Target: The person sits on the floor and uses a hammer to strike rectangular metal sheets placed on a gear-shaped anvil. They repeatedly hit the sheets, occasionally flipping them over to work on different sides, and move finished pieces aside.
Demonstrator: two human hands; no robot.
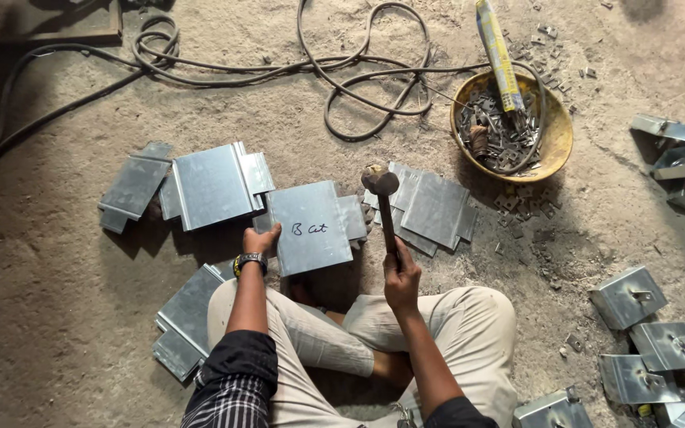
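A person sits cross-legged on a sandy floor [57,301], seen from above, at work on sheet-metal pieces.

The largest thing in hand is a flat grey sheet [309,226], bent at its edges, lying straight ahead of the knees with a handwritten mark on its face. Every place below is given from this sheet.

To its left lies a stack of similar sheets [212,186], with another darker sheet beyond that. To its right, touching or just overlapping it, is a second stack [430,210]. Below and left of it, beside the person's thigh, is one more pile [188,317]. Far to its right, well apart, sit several box-like brackets [628,297] with small tabs fitted, which look like finished pieces, though that is my judgement.

Above and to its right stands a yellow bowl [558,135] full of small metal clips. Black cables [279,67] loop across the floor above it.

The left hand [262,239], a watch on its wrist, grips the sheet's lower left corner, fingers closed over the edge. The right hand [400,277] is wrapped tight round the handle of a hammer [380,184], whose head is raised just off the sheet's upper right corner.

This sheet looks plain, no tab on it, so the work on it seems barely begun, and the flat stacks appear unworked too.
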